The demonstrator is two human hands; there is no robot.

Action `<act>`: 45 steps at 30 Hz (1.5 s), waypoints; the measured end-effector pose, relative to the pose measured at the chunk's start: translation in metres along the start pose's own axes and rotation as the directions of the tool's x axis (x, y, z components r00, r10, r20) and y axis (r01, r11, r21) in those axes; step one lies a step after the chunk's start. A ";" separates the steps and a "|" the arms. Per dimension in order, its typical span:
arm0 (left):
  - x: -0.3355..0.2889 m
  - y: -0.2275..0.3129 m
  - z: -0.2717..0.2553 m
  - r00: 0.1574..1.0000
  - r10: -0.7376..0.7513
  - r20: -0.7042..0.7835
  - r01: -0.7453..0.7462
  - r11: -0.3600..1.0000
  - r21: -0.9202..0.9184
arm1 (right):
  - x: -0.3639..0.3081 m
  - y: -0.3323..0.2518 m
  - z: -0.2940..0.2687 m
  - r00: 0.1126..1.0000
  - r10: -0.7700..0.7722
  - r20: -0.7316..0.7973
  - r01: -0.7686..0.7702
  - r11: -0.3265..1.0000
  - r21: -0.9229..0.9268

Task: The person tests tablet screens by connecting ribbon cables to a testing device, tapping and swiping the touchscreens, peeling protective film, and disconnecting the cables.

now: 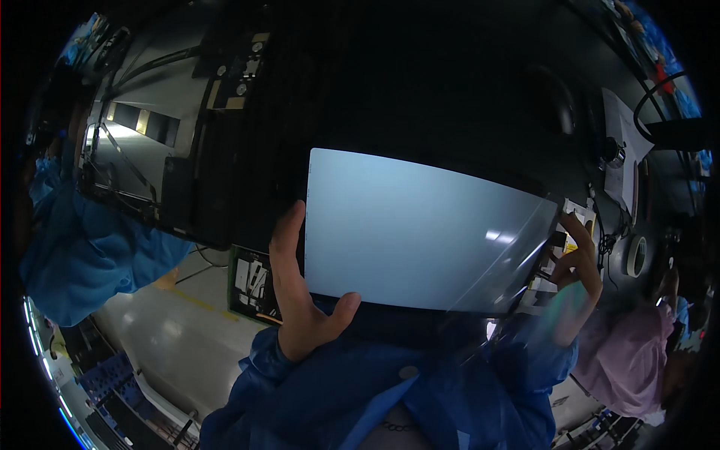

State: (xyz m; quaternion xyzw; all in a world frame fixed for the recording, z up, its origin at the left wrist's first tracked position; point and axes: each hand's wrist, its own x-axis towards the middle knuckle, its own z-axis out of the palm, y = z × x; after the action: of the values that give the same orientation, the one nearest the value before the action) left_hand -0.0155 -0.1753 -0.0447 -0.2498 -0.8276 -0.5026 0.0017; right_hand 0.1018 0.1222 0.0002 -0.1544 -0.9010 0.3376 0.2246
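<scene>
A flat rectangular display panel (420, 229) with a pale blue-grey face and dark edges is held tilted in front of my body. My left hand (300, 285) grips its left end, fingers along the side and thumb at the lower edge. At the right end my right hand (577, 262) is closed, its index finger at the upper right corner. A glossy clear film (499, 326) covers the panel's right part and hangs past its lower edge, across my right sleeve. Whether the right fingers also pinch this film is hard to see.
A black worktable (420, 82) lies beyond the panel. At left stands a large open metal frame (142, 120) with cables, near a person in blue (97, 247). A parts box (253, 281) is below it. A tape roll (636, 255) and a person in pink (630, 352) are at right.
</scene>
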 end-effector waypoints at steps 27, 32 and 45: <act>0.039 0.039 -0.030 0.696 0.638 0.330 -0.679 0.734 0.014 | 0.015 -0.069 0.032 0.992 -0.092 0.085 0.106 0.977 -0.183; 0.055 0.039 -0.020 0.493 0.781 0.384 -0.869 0.459 0.184 | -0.008 -0.063 0.025 0.974 -0.177 0.145 0.163 0.981 0.105; 0.082 0.012 -0.009 0.913 0.366 0.180 -0.398 0.898 0.190 | -0.044 -0.051 0.014 0.995 0.055 0.080 -0.033 0.967 -0.253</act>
State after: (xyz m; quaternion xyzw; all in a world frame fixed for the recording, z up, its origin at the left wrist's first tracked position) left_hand -0.0839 -0.1445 -0.0094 -0.4405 -0.8113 -0.3779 0.0703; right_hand 0.1254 0.0591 0.0126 -0.1868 -0.9416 0.2320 0.1569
